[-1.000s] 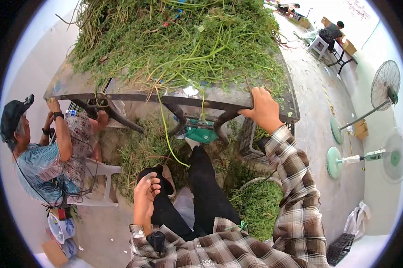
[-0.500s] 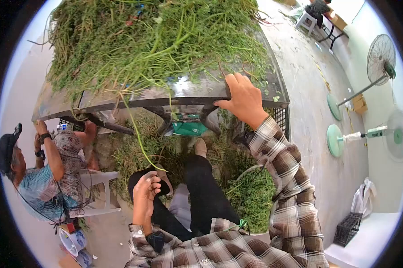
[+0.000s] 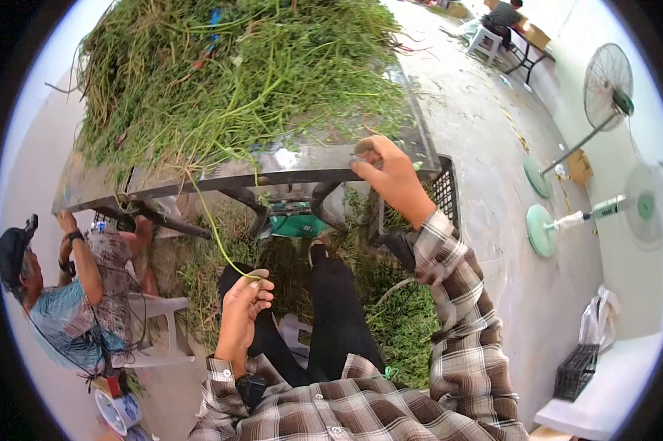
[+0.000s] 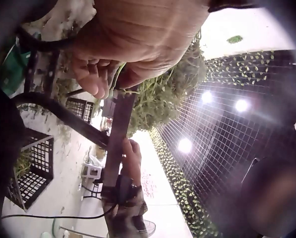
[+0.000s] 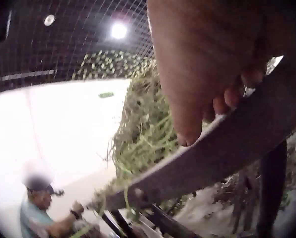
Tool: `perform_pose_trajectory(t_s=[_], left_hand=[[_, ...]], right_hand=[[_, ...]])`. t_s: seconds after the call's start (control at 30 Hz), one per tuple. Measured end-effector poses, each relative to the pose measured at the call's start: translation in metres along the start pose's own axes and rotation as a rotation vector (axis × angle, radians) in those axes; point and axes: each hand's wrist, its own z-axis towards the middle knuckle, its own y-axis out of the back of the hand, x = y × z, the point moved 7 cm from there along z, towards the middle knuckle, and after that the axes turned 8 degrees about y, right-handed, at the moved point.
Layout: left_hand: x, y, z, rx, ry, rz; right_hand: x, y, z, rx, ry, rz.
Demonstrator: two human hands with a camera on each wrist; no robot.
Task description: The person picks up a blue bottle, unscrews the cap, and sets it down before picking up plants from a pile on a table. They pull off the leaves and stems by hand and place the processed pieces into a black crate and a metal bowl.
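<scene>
Near shirt (image 3: 331, 413) is checked in brown and white. Stem (image 3: 213, 226) is coloured yellow-green. Heaped greenery (image 3: 236, 81) is mottled with brown. Right fan base (image 3: 541, 231) is tinted mint.

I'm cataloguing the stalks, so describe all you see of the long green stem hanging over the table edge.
The stem is thin, yellow-green and looks like a pliant plant stalk. It emerges from the leafy pile, crosses the table edge and hangs in a curve down to the left hand, which pinches its lower part. The hanging length looks bare.
</scene>
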Motion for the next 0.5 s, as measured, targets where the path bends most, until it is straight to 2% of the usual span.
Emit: perform_pose_trajectory(t_s=[0.03, 0.07, 0.13, 0.2, 0.37, 0.5], left_hand=[[0.004, 0.0, -0.004, 0.008, 0.002, 0.0], [0.007, 0.0, -0.008, 0.011, -0.001, -0.006], [0.009, 0.001, -0.018, 0.014, -0.028, 0.009], [0.009, 0.001, -0.029, 0.031, -0.042, 0.006], [-0.001, 0.007, -0.052, 0.011, -0.104, -0.014], [-0.007, 0.014, -0.063, 0.027, -0.127, -0.037]], right_hand=[[0.0, 0.01, -0.013, -0.091, -0.038, 0.064], [0.002, 0.017, -0.027, -0.096, -0.03, 0.059], [-0.015, 0.033, -0.06, -0.136, -0.236, 0.085], [-0.024, 0.039, -0.101, -0.163, -0.434, 0.272], [-0.055, 0.04, -0.193, -0.31, -0.586, 0.449], [-0.061, 0.031, -0.229, -0.364, -0.694, 0.475]])
